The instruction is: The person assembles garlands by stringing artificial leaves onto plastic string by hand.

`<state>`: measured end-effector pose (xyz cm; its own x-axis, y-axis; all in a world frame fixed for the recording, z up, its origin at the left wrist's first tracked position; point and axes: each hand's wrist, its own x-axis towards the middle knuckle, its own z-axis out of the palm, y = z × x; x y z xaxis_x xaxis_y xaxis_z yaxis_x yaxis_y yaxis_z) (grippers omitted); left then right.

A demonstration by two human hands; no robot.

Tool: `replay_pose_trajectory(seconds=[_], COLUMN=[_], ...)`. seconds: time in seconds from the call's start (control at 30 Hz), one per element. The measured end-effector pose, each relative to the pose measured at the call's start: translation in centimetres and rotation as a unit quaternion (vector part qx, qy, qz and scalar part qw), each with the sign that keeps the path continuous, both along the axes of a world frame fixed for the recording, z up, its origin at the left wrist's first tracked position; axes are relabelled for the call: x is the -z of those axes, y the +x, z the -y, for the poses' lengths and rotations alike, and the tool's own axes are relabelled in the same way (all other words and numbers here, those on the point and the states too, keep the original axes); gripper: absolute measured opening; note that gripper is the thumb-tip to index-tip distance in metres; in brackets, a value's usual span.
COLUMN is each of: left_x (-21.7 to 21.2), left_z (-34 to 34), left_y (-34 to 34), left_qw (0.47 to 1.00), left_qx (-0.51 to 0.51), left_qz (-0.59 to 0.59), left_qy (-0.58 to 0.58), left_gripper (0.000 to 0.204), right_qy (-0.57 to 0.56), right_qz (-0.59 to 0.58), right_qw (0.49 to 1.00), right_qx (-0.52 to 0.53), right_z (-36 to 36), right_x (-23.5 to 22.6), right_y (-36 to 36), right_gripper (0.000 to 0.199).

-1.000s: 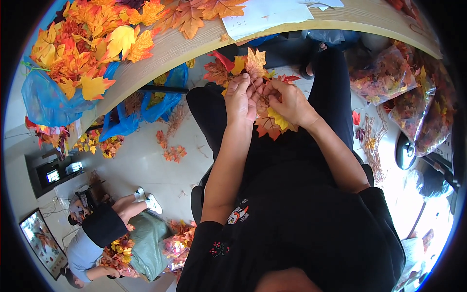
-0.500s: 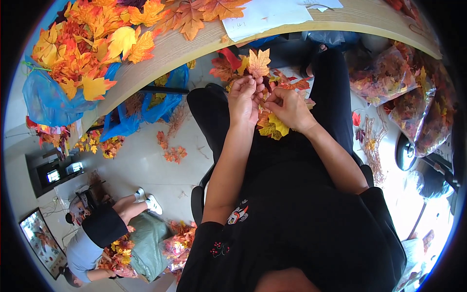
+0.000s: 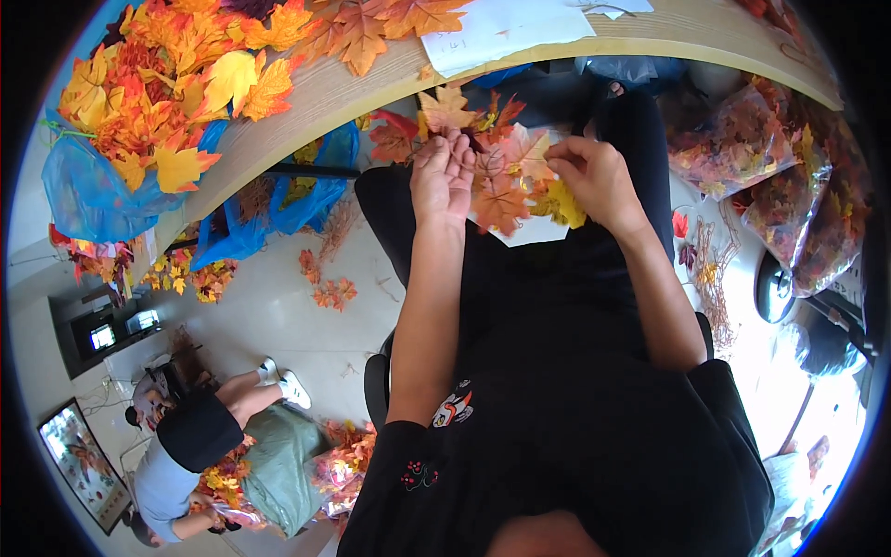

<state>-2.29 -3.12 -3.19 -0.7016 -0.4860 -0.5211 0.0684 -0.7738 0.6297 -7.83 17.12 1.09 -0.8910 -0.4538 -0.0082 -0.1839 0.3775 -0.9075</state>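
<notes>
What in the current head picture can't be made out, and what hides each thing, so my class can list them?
All in the head view:
- The left hand's grip: its own curled fingers hide it.
- Whether the right hand pinches a leaf: too small.
- Most of the white piece: artificial leaves cover it.
- The tabletop's far side: cut off by the upper edge.

Craft workshop, autumn leaves [image 3: 153, 88] heaped at wooden table [image 3: 687, 26], leaf-filled plastic bags [image 3: 729, 153], co-worker [image 3: 165, 487]

Right fingers [image 3: 562, 152] farther right, white piece [image 3: 534, 233] newly visible
</notes>
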Motion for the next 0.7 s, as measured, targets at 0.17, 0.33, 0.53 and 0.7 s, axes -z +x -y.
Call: replay_pose_trajectory(seconds=[0.17, 0.33, 0.53, 0.7], left_x=[-1.9, -2.4, -2.8, -3.5], left_z=[-1.6, -2.0, -3.1, -4.8], left_y=[0.2, 0.5, 0.9, 1.1], left_qw=[0.999, 0.998, 0.997, 0.987], left_qx=[0.035, 0.053, 0.065, 0.1], left_qz=[0.024, 0.019, 0.008, -0.028], left_qy=[0.009, 0.004, -0.051, -0.12], left_gripper=[0.012, 0.014, 0.013, 0.01], right_qy=[0.039, -0.012, -0.027, -0.07], right_qz=[-0.05, -0.005, 0.004, -0.012], right_qw=[0.997, 0.998, 0.998, 0.997], right_qx=[-0.049, -0.059, -0.051, -0.035], right_z=[1.2, 1.3, 1.6, 2.3], right_x=[-0.8, -0.6, -0.6, -0.7], right_y=[0.0, 0.5, 0.6, 1.1], right_gripper=[0.013, 0.013, 0.012, 0.011])
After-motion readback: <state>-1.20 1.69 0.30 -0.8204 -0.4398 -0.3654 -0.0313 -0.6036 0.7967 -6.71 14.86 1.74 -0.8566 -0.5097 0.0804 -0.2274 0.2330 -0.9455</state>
